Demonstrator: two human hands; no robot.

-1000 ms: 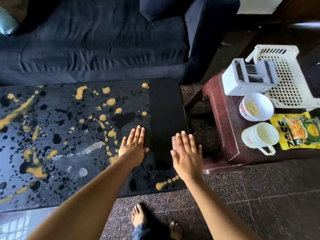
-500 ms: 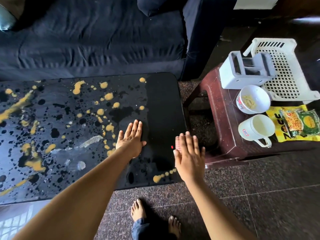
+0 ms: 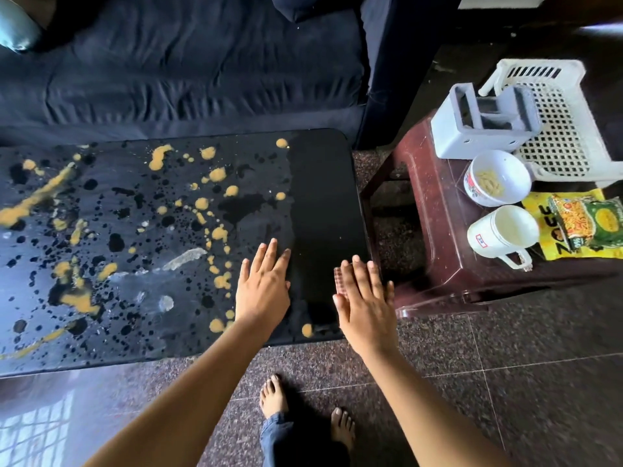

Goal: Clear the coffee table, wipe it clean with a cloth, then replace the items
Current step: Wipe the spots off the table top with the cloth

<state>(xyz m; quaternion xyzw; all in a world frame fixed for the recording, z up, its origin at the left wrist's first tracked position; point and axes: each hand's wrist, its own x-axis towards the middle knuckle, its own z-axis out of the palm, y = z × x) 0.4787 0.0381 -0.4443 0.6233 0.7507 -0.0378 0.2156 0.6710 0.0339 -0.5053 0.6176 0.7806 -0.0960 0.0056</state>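
Unmoved hands, packet [image 3: 573, 227] lettering unreadable

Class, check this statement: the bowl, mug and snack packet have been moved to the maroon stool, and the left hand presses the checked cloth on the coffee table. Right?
Not quite. The head view shows the checked cloth under the right hand, not the left hand, which lies bare on the coffee table. The bowl, mug and snack packet are on the maroon stool.

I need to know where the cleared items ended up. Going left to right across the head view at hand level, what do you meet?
coffee table → left hand → cloth under the right hand → maroon stool → white mug → snack packet
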